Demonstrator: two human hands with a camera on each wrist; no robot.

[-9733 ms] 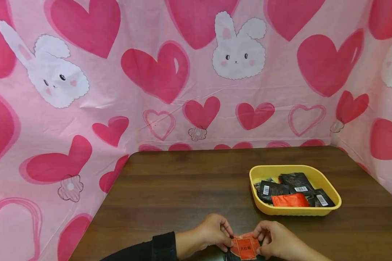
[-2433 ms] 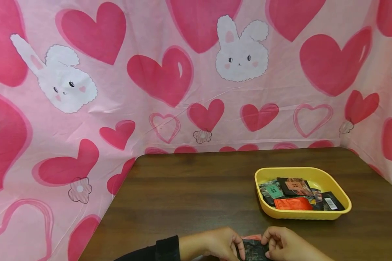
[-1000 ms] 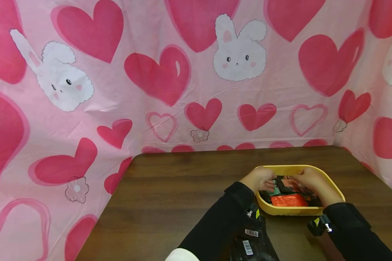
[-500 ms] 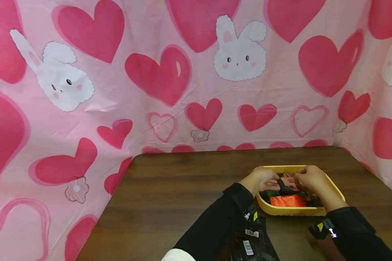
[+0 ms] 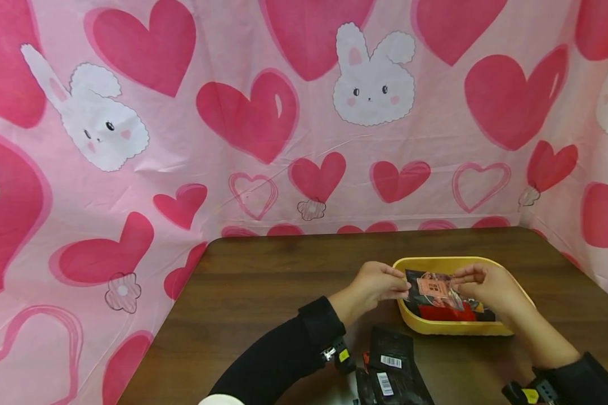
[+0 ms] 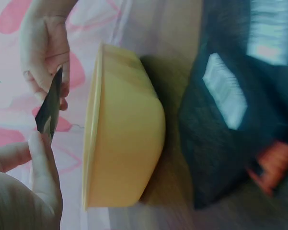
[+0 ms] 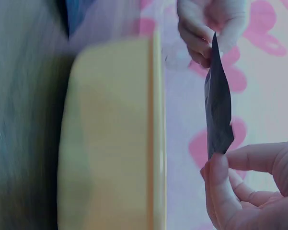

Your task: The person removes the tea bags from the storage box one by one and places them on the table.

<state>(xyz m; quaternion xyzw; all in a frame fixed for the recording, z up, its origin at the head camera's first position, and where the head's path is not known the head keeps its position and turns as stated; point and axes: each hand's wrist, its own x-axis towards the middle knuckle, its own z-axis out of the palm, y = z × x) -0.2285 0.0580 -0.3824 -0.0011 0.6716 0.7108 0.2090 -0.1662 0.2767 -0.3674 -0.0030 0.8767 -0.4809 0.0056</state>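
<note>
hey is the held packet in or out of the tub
Out: left hand and right hand pinch the packet above the tub's rim, as both wrist views show.

The packet (image 5: 432, 291) between my left hand (image 5: 375, 286) and right hand (image 5: 488, 288) partly hides the red packet (image 5: 446, 313) beneath it, its label (image 5: 433, 287) too small to read. Nearer me than my left hand, black packets (image 5: 397, 376) run off the head view's bottom edge, their barcodes (image 6: 225, 91) blurred in the left wrist view.

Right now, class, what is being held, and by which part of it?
A dark packet with an orange label, pinched at opposite edges by the left hand and right hand.
</note>
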